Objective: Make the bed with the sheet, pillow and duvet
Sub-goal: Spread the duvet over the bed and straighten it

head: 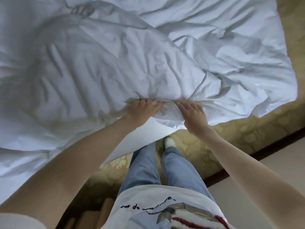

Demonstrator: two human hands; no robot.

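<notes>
We have both hands at frame centre, bunching the near edge of the white duvet (115, 63). Our left hand (142, 109) is clenched into the fabric, fingers curled round a gathered fold. Our right hand (192, 113) lies just beside it, fingers bent over the same fold, grasping it as far as we can tell, though the fingertips are partly buried in cloth. The duvet fills the upper two thirds of the frame, heavily creased, with one layer folded diagonally over another from upper left towards the right edge. A flat white edge, probably the sheet (140, 138), hangs below our hands at centre. No pillow is visible.

Risks, as we judge them:
- Hands are nearly touching, so a pull from here drags only the middle; the corners lag and the diagonal fold stays in.
- The bunched grip sets hard creases at the edge; we'd need to spread the hands apart before smoothing.
- The duvet's lower right corner already hangs off over the patterned gold bed skirt (239, 133); more pull towards us could slide it to the floor.
- Tugging may drag the sheet out with it if the layers are caught together; we cannot tell whether they are.
- Our shoe (169, 142) is close under the hanging edge, so we could step on it.
</notes>
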